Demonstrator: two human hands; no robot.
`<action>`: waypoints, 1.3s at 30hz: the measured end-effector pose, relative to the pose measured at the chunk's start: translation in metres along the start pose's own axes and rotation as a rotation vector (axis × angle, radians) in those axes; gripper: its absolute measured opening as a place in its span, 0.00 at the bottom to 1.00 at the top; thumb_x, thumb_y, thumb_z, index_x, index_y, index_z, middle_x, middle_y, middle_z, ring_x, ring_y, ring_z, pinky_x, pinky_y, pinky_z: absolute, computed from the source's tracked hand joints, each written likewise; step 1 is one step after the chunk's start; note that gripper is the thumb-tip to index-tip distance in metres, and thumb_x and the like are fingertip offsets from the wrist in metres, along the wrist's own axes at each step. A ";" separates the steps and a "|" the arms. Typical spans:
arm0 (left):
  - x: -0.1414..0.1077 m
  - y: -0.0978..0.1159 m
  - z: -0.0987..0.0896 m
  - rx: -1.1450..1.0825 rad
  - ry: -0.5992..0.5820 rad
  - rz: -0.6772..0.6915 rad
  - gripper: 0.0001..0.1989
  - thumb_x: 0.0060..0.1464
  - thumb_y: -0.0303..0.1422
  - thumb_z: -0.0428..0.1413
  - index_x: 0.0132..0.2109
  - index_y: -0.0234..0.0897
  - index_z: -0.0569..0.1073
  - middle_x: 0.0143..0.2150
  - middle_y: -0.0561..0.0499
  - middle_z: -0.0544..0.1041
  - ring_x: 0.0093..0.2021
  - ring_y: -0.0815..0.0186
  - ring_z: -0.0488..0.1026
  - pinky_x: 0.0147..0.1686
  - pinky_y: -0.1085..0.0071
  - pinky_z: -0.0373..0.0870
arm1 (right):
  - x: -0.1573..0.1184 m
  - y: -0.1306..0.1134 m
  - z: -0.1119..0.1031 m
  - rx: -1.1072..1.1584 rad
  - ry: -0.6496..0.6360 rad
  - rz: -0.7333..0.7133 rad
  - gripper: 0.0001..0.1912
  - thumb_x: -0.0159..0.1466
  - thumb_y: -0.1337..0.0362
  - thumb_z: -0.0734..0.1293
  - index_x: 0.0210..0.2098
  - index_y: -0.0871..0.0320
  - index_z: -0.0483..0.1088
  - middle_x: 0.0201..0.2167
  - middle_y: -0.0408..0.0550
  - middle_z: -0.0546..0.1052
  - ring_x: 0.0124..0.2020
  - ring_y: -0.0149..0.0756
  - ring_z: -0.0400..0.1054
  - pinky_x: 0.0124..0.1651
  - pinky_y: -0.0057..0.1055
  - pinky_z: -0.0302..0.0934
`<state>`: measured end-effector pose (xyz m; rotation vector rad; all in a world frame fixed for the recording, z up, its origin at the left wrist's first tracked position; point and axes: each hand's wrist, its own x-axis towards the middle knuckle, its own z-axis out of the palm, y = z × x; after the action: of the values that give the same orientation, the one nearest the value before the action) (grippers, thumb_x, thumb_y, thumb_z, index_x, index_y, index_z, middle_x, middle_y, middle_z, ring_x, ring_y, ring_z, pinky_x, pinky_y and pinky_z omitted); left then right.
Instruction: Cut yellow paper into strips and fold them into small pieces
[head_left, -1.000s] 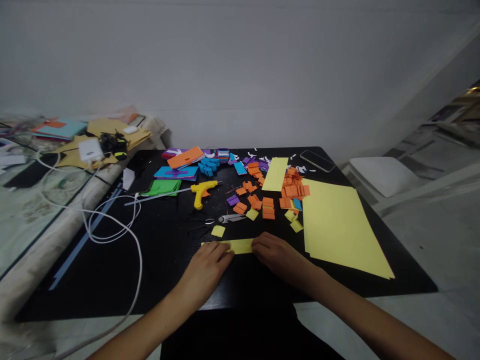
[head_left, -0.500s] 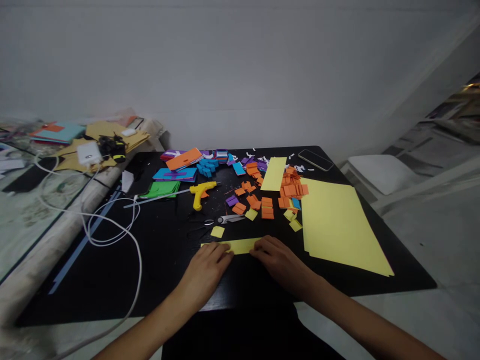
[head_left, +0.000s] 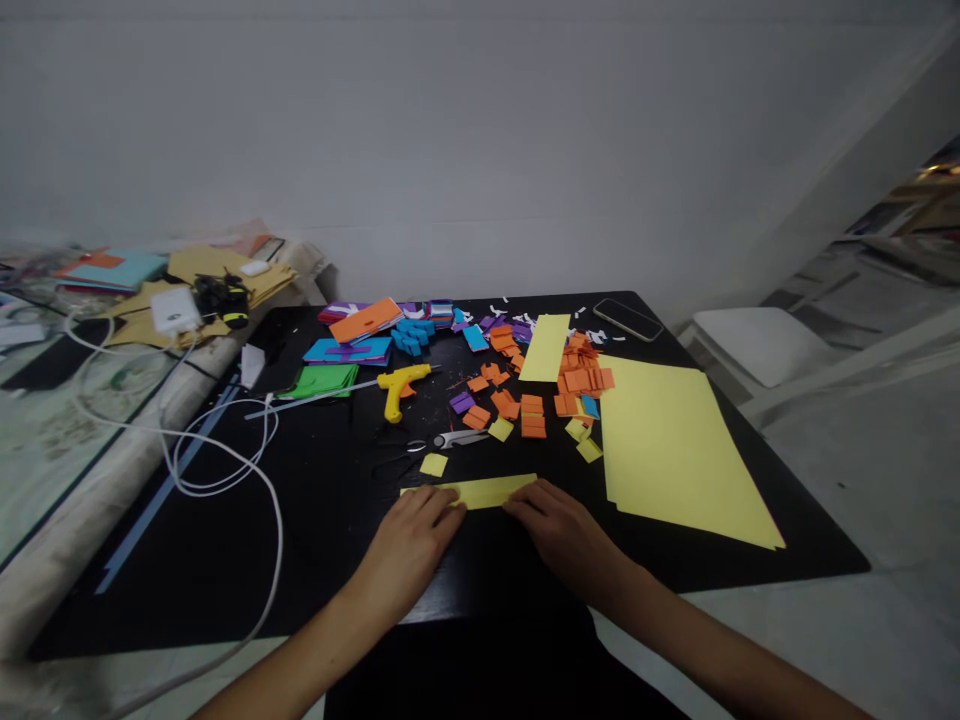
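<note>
A narrow folded yellow paper strip (head_left: 487, 491) lies across the black table near its front edge. My left hand (head_left: 421, 520) grips its left part, fingers closed on the paper. At the other end my right hand (head_left: 551, 515) pinches the strip's lower right edge, fingertips pressed together; the far right corner shows above them. A small yellow paper square (head_left: 433, 464) sits just beyond the strip. Past it are scissors (head_left: 459, 439) and pliers (head_left: 409, 448). The fingers hide parts of the strip's lower edge.
A yellow glue gun (head_left: 399, 388) lies behind the tools. Orange folded pieces (head_left: 533, 416) are scattered at centre, near a yellow paper rectangle (head_left: 545, 348). Large yellow sheets (head_left: 682, 450) cover the right side. A phone (head_left: 628, 320) rests at the back; a white cable (head_left: 279, 530) loops on the left.
My right fingers have shifted a little along the strip to the right, uncovering more of its upper right end. My left hand keeps its place. The view has moved very slightly.
</note>
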<state>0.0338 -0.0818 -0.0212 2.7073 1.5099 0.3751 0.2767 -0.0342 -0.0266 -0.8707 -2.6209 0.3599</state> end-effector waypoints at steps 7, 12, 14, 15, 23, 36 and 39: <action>0.001 0.001 -0.002 -0.013 -0.006 -0.005 0.15 0.59 0.21 0.56 0.52 0.34 0.74 0.50 0.43 0.77 0.49 0.54 0.72 0.46 0.57 0.72 | 0.003 0.001 -0.006 -0.015 -0.035 -0.026 0.14 0.64 0.78 0.61 0.45 0.60 0.71 0.40 0.53 0.75 0.42 0.39 0.70 0.50 0.37 0.67; -0.001 0.000 0.002 -0.023 0.039 -0.011 0.15 0.61 0.20 0.53 0.52 0.36 0.74 0.50 0.44 0.77 0.49 0.55 0.72 0.47 0.58 0.71 | 0.004 0.001 -0.007 -0.027 -0.039 -0.033 0.15 0.64 0.79 0.61 0.47 0.61 0.70 0.40 0.53 0.76 0.42 0.40 0.71 0.49 0.37 0.68; -0.002 0.000 0.003 -0.018 0.046 -0.006 0.15 0.61 0.21 0.53 0.52 0.36 0.74 0.50 0.44 0.77 0.49 0.56 0.72 0.47 0.58 0.71 | 0.005 0.000 -0.007 -0.043 -0.042 -0.040 0.15 0.63 0.79 0.62 0.48 0.62 0.70 0.40 0.53 0.76 0.41 0.40 0.71 0.49 0.37 0.68; -0.002 0.000 0.003 -0.013 0.046 -0.004 0.14 0.61 0.21 0.52 0.52 0.36 0.74 0.50 0.44 0.77 0.49 0.56 0.72 0.46 0.59 0.71 | 0.005 0.000 -0.007 -0.054 -0.041 -0.044 0.16 0.63 0.80 0.62 0.48 0.63 0.70 0.41 0.54 0.76 0.41 0.40 0.70 0.49 0.37 0.68; 0.001 0.001 0.000 -0.029 0.038 -0.009 0.13 0.63 0.22 0.51 0.51 0.35 0.75 0.47 0.44 0.77 0.47 0.57 0.72 0.46 0.59 0.72 | 0.009 -0.008 0.001 -0.228 -0.089 -0.035 0.22 0.64 0.77 0.65 0.57 0.63 0.67 0.38 0.54 0.72 0.37 0.40 0.67 0.44 0.39 0.68; 0.000 0.002 0.001 -0.033 0.010 -0.031 0.14 0.61 0.21 0.53 0.52 0.35 0.74 0.49 0.43 0.77 0.49 0.56 0.71 0.46 0.59 0.71 | -0.025 0.015 -0.005 -0.304 0.028 0.123 0.23 0.61 0.82 0.60 0.53 0.65 0.70 0.35 0.53 0.70 0.35 0.41 0.62 0.38 0.37 0.62; 0.000 0.003 0.001 -0.034 0.017 -0.032 0.14 0.61 0.21 0.53 0.51 0.35 0.75 0.49 0.43 0.77 0.49 0.56 0.71 0.46 0.59 0.71 | -0.027 0.021 -0.008 -0.274 0.061 0.126 0.22 0.61 0.81 0.59 0.52 0.64 0.71 0.35 0.53 0.70 0.36 0.42 0.62 0.38 0.38 0.63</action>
<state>0.0361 -0.0835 -0.0219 2.6577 1.5339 0.4208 0.3107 -0.0336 -0.0334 -1.1196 -2.6032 0.0032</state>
